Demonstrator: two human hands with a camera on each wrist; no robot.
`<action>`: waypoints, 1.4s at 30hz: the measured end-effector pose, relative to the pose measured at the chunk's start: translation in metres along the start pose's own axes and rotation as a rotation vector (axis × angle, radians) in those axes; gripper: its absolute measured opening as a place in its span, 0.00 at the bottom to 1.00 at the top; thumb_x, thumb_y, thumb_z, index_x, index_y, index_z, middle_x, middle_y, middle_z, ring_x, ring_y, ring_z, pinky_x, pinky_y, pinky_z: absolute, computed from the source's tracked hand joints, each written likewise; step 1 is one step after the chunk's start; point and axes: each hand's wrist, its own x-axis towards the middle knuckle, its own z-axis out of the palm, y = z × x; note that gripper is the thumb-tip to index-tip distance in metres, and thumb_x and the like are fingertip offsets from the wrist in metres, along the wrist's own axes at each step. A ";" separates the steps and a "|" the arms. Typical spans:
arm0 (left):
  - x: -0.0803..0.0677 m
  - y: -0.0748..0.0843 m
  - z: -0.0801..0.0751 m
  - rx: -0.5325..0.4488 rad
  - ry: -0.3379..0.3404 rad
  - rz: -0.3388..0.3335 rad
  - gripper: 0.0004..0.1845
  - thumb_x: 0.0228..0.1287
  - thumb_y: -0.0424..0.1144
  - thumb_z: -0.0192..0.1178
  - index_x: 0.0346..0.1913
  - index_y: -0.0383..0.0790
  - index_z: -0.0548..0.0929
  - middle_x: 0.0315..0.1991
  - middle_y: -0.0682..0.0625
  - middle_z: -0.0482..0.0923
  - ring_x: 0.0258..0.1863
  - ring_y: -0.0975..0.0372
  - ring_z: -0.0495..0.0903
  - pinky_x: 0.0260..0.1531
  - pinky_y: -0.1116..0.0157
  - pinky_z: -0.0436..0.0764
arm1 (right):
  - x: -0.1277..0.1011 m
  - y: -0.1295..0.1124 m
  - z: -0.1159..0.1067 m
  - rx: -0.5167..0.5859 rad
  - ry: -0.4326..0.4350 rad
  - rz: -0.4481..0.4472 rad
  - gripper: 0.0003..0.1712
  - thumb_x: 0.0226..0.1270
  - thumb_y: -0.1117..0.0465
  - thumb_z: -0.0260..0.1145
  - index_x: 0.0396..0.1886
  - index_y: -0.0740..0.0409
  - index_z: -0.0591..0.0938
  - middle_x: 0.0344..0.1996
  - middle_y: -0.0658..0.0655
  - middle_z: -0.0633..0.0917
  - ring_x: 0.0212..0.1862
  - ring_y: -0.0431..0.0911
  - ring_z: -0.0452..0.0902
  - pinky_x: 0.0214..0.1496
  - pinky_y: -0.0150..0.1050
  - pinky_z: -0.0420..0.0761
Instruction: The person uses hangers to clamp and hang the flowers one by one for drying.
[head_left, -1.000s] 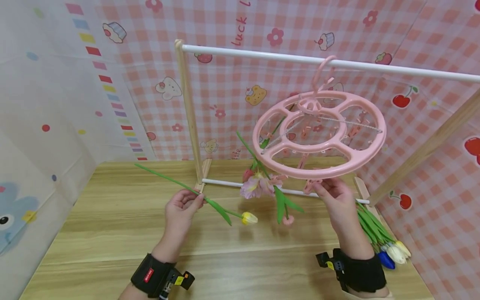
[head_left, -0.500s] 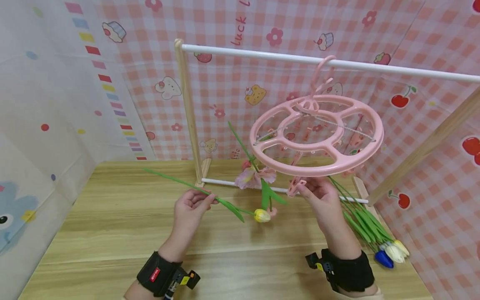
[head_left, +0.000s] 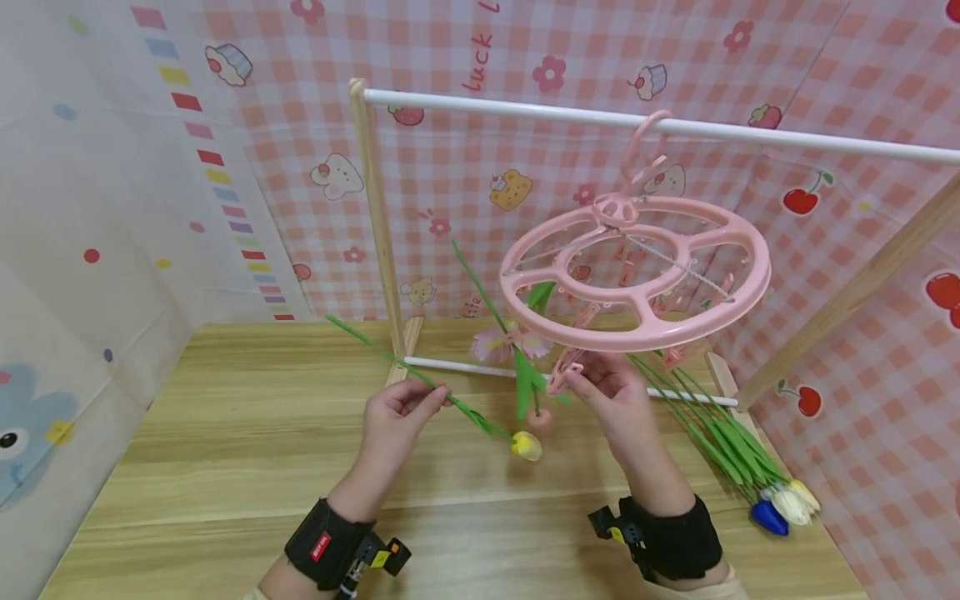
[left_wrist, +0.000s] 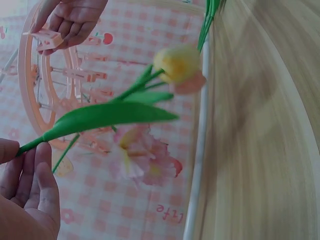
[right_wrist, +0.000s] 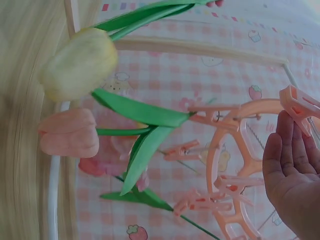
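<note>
My left hand (head_left: 399, 417) pinches the green stem of a yellow tulip (head_left: 527, 446) between thumb and fingers. The bloom points right, towards my other hand. My right hand (head_left: 613, 398) pinches a pink clothespin (head_left: 564, 373) at the near rim of the round pink drying hanger (head_left: 633, 335). In the right wrist view, a pink tulip (right_wrist: 70, 132) hangs bloom-down from another clothespin (right_wrist: 215, 115). Behind it, a frilly pale-pink flower (left_wrist: 135, 155) shows in the left wrist view. The yellow bloom is close to the hanging pink tulip.
The hanger hooks over a white rod (head_left: 510, 107) on wooden posts (head_left: 380, 233). A lower white bar (head_left: 457, 364) runs near the tabletop (head_left: 247, 467). At the right lie several tulips with green stems (head_left: 723, 437), including a blue bloom (head_left: 770, 518).
My left hand has moved right with the yellow tulip. My right hand has moved left with the clothespin, and the hanger has turned, carrying the hanging flowers left and back.
</note>
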 end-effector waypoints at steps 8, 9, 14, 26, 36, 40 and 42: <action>0.001 0.003 0.007 -0.033 0.008 0.026 0.06 0.57 0.25 0.64 0.36 0.22 0.81 0.30 0.56 0.86 0.32 0.66 0.84 0.36 0.69 0.85 | 0.000 0.001 0.010 -0.010 0.055 0.038 0.18 0.64 0.74 0.60 0.54 0.68 0.75 0.38 0.48 0.84 0.39 0.39 0.81 0.41 0.31 0.83; 0.001 0.003 0.008 -0.036 0.005 0.032 0.07 0.57 0.25 0.63 0.37 0.22 0.81 0.31 0.56 0.85 0.32 0.66 0.84 0.37 0.69 0.85 | 0.000 0.001 0.011 -0.010 0.060 0.039 0.18 0.64 0.74 0.60 0.54 0.69 0.74 0.38 0.49 0.84 0.39 0.39 0.81 0.41 0.32 0.83; 0.000 0.008 0.011 -0.052 -0.014 0.069 0.09 0.57 0.28 0.64 0.38 0.22 0.81 0.30 0.54 0.85 0.31 0.65 0.84 0.37 0.69 0.85 | 0.000 0.002 0.016 0.015 0.075 0.034 0.18 0.62 0.76 0.61 0.53 0.66 0.75 0.39 0.49 0.84 0.39 0.40 0.81 0.42 0.33 0.83; 0.004 0.015 0.022 -0.129 -0.028 0.093 0.09 0.56 0.26 0.64 0.38 0.21 0.80 0.30 0.57 0.85 0.31 0.65 0.84 0.36 0.67 0.85 | 0.004 0.003 0.029 0.038 0.111 0.096 0.19 0.61 0.75 0.62 0.51 0.60 0.77 0.40 0.48 0.84 0.44 0.39 0.81 0.46 0.32 0.83; 0.010 0.025 0.035 -0.088 -0.037 0.152 0.06 0.57 0.26 0.65 0.35 0.24 0.82 0.35 0.42 0.85 0.32 0.64 0.84 0.35 0.68 0.85 | 0.009 0.001 0.035 0.031 0.104 0.100 0.20 0.61 0.75 0.62 0.53 0.63 0.75 0.41 0.48 0.84 0.45 0.40 0.80 0.49 0.31 0.82; 0.012 0.029 0.039 -0.075 -0.043 0.176 0.06 0.57 0.28 0.65 0.35 0.26 0.82 0.34 0.39 0.85 0.31 0.64 0.84 0.34 0.68 0.85 | 0.011 -0.001 0.039 0.022 0.093 0.125 0.21 0.61 0.72 0.64 0.54 0.67 0.74 0.41 0.49 0.84 0.45 0.41 0.81 0.48 0.32 0.82; 0.013 0.030 0.041 -0.067 -0.041 0.178 0.07 0.57 0.28 0.65 0.36 0.26 0.83 0.32 0.42 0.85 0.31 0.64 0.84 0.34 0.69 0.85 | 0.011 -0.003 0.041 0.023 0.094 0.138 0.20 0.61 0.71 0.65 0.54 0.67 0.74 0.41 0.49 0.83 0.45 0.41 0.81 0.47 0.32 0.82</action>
